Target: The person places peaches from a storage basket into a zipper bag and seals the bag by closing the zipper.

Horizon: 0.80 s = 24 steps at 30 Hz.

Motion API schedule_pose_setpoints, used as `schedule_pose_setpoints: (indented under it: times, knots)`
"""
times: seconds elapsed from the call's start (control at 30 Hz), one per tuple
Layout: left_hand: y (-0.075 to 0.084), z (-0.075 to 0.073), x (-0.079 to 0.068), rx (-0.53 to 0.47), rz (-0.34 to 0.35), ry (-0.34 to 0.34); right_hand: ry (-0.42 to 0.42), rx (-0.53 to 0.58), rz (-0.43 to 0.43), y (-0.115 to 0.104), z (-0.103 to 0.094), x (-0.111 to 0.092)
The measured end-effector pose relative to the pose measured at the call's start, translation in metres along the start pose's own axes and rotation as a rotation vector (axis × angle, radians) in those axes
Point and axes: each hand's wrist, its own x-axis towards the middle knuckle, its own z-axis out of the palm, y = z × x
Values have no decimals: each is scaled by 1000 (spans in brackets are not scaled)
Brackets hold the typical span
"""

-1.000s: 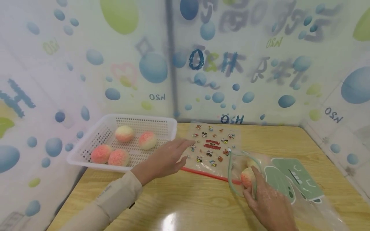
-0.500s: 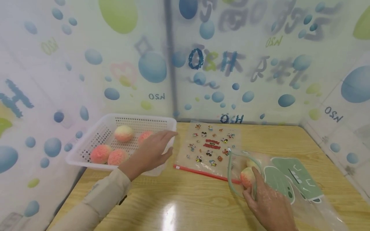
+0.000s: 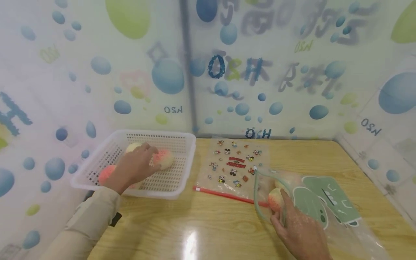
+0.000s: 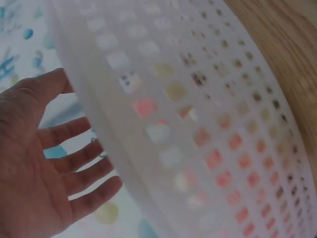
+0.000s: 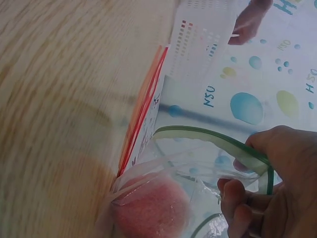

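My left hand (image 3: 139,162) reaches down into a white plastic basket (image 3: 186,173), fingers spread and loosely bent beside a pink-and-cream peach (image 3: 165,159). A pale peach (image 3: 132,147) and a pinker peach (image 3: 105,174) show partly past the hand, which hides much of the basket's near side. In the left wrist view the fingers lie beyond the basket's rim, with nothing seen in them. My right hand (image 3: 300,224) pinches the green-edged mouth of a clear zip bag (image 5: 198,133) printed with a green cartoon. A peach (image 3: 274,199) lies inside that bag near its mouth, another paler one behind it.
A clear zip bag with a red zip (image 3: 237,164) and small cartoon figures lies flat between the basket and the green-edged bag, partly overlapped by the latter. Under everything is a wood-grain table (image 3: 162,227), backed by walls (image 3: 292,119) printed with blue and green bubbles.
My left hand has moved left from above the red-zip bag, down into the basket among the peaches. The right hand stays at the green-edged bag's mouth. The head view has shifted slightly.
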Motion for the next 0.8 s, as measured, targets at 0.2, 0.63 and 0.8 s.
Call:
schedule_pose_setpoints:
  times: [0.2,0.63,0.8]
  knots:
    - [-23,1,-12,36,-12,-140,30,3,-23,1,1,-1]
    - [-44,4,-20,-79,-165,-281,20,-8,-3,-1,2,0]
    - [-52,7,-20,-117,-164,-365,38,4,-10,1,2,-2]
